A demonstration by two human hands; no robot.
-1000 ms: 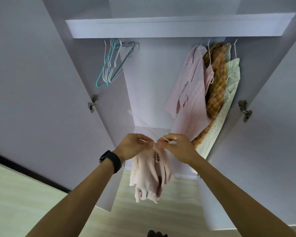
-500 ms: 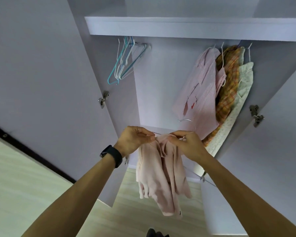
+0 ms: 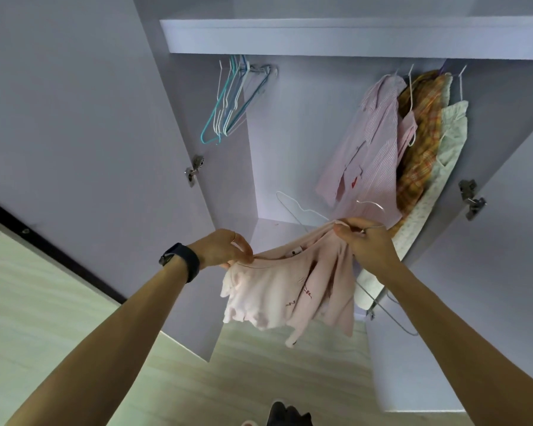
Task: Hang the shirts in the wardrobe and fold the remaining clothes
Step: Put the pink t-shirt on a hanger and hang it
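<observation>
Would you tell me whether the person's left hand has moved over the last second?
Yes. The left hand has shifted left, toward the left door hinge, away from the right hand, spreading the pink shirt it grips.

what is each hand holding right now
Left hand: closed, pinching the pale pink shirt at its shoulder edge.
Right hand: closed, gripping the same shirt's neck and a thin white wire hanger.

Concealment noted: the wire hanger [image 3: 313, 213] is mostly hidden inside the pink shirt [image 3: 268, 290] between the hands. The left hand [image 3: 222, 247] has its fingertips out of sight at the cloth edge. The neck label [image 3: 296, 252], near the right hand [image 3: 368, 241], is too small to read. A dark item [image 3: 290, 415] below both hands is cut by the bottom edge.
</observation>
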